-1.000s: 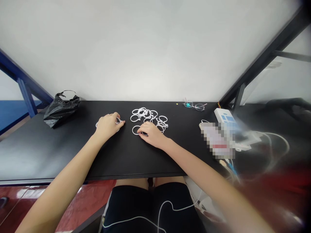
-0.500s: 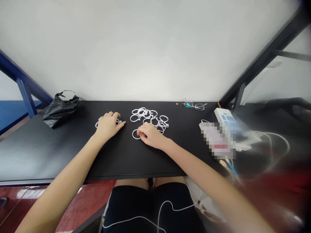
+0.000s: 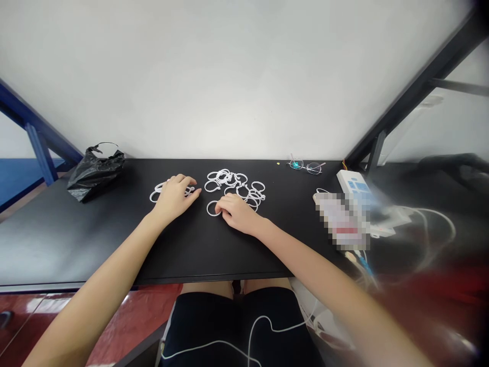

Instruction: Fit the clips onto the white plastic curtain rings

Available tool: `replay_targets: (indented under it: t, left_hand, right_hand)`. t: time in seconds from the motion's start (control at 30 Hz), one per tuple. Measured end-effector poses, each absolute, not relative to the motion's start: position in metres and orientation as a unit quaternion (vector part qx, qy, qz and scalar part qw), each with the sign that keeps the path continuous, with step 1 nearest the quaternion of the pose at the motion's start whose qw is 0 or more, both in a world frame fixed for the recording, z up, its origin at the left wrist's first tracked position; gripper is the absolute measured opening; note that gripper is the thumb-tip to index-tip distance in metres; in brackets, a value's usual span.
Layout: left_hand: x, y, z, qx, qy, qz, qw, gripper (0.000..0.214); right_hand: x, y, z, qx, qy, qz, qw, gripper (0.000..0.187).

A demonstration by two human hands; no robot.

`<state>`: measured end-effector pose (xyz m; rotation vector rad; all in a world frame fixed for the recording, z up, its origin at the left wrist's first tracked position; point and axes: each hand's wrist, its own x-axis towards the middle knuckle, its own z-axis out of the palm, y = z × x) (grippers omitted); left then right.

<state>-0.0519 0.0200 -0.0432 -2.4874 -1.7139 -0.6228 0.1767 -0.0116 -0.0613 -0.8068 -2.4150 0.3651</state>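
A heap of several white plastic rings (image 3: 239,184) lies in the middle of the black table (image 3: 114,234). My right hand (image 3: 237,213) rests at the heap's near edge, fingers curled onto a single white ring (image 3: 211,208) that lies flat on the table. My left hand (image 3: 173,195) lies palm down to the left, fingers loosely stretched over a small group of linked white rings (image 3: 157,191); part of that group is hidden under the hand.
A crumpled black plastic bag (image 3: 95,169) sits at the back left. Glasses (image 3: 306,166) lie at the back right by the wall. A white power strip (image 3: 355,184), a blurred-out object (image 3: 343,221) and white cables (image 3: 424,224) crowd the right side.
My left hand has slid slightly to the right, uncovering more of the linked rings at its left. My right hand has nudged the single ring a little leftward.
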Motion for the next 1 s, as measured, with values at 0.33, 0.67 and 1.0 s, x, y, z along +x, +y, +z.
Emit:
replay_targets:
  t: [0.33,0.67,1.0]
  left_hand:
    - [-0.029,0.003,-0.035,-0.897,-0.341,-0.257,-0.114,0.019]
    - [-0.031,0.006,-0.038,-0.905,-0.340,-0.211,-0.147,0.014]
    - [-0.032,0.010,-0.041,-0.900,-0.358,-0.203,-0.143,0.012]
  right_hand:
    - [0.176,-0.010,-0.066,-0.288,-0.891,0.151,0.317,0.026]
    - [0.175,-0.009,-0.066,-0.303,-0.882,0.156,0.325,0.024]
    - [0.174,-0.010,-0.064,-0.330,-0.875,0.152,0.320,0.022]
